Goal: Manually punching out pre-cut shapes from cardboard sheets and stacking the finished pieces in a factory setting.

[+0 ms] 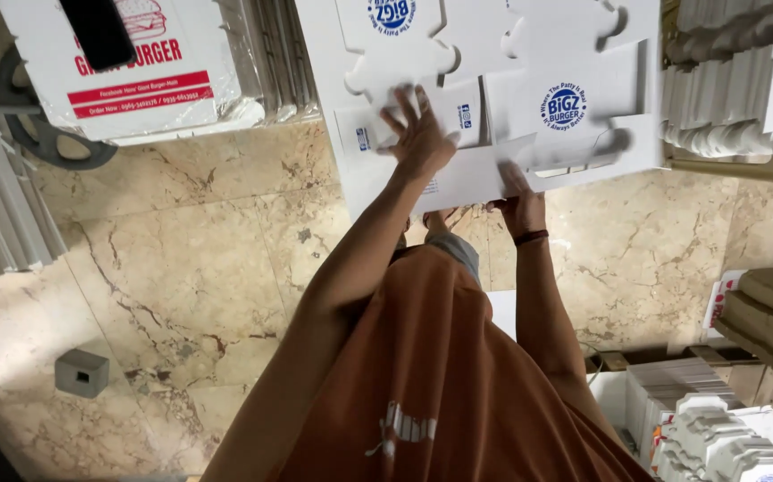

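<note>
Left hand (419,134) spread flat on white die-cut box blank (493,107), right hand (520,203) pinching its folded flap (fingertips hidden), blank cut off at top, marble floor (181,259), carton stacks (735,80) beside.

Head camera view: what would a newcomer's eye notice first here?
Most striking are the flat white die-cut box blanks at the top middle, where the left hand presses with spread fingers and the right hand holds a folded flap. Below them, an orange shirt fills the centre over the marble floor. More white blank stacks stand at the upper right.
</note>
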